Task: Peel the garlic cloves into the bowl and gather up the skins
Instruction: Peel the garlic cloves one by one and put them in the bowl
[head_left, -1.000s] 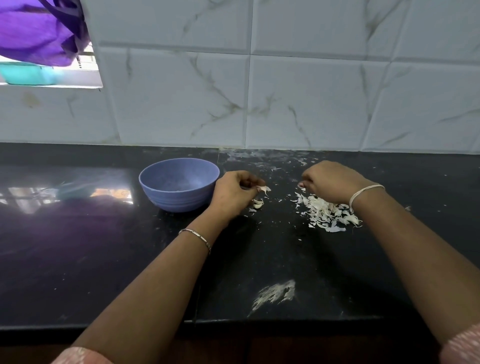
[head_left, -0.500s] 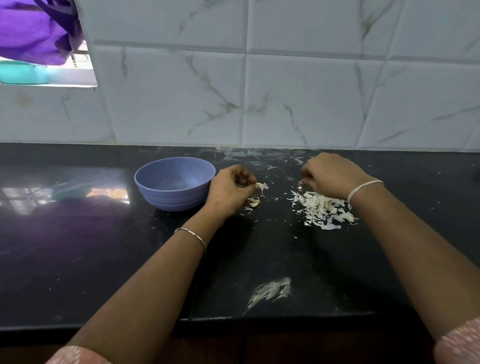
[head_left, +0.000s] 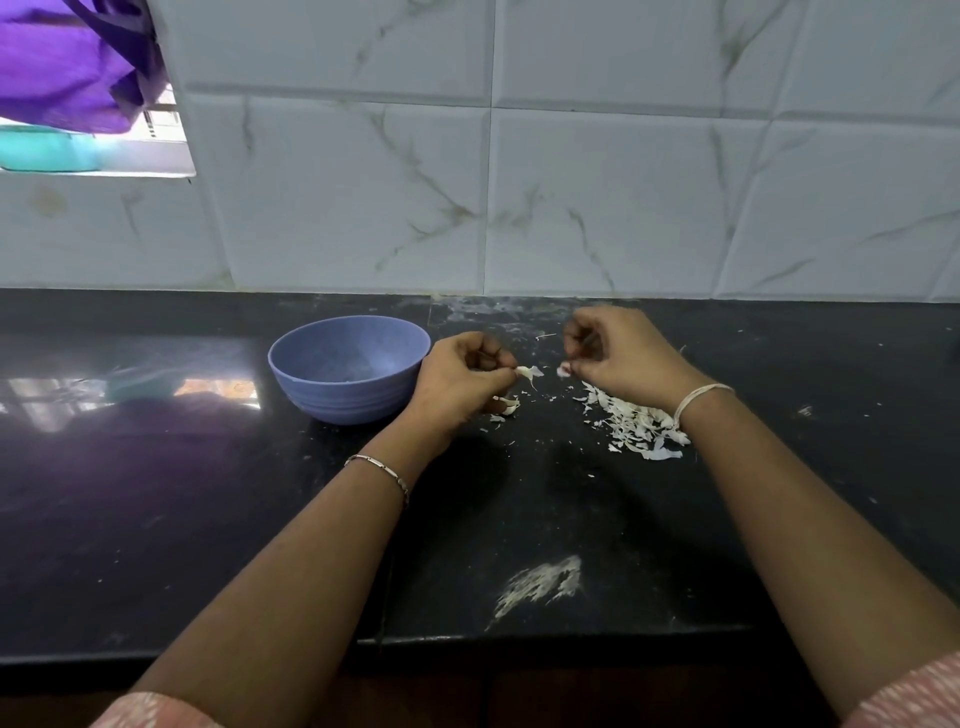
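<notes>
Pinching garlic clove (head_left: 529, 372) between curled left hand (head_left: 461, 378) fingertips, just right of blue bowl (head_left: 337, 402) | nipping small skin scrap (head_left: 563, 370) in curled right hand (head_left: 626, 358) | heaped under right wrist on black counter (head_left: 519, 509): skin pile (head_left: 640, 427)

Blue bowl (head_left: 348, 400) upright, left of clove (head_left: 529, 371) and heaped skins (head_left: 636, 423).

On the tabletop (head_left: 156, 519), the bowl (head_left: 343, 402) stands left of the left hand (head_left: 460, 376); the garlic clove (head_left: 529, 372) is between it and the right hand (head_left: 621, 356), skins (head_left: 636, 423) beneath the right wrist.
</notes>
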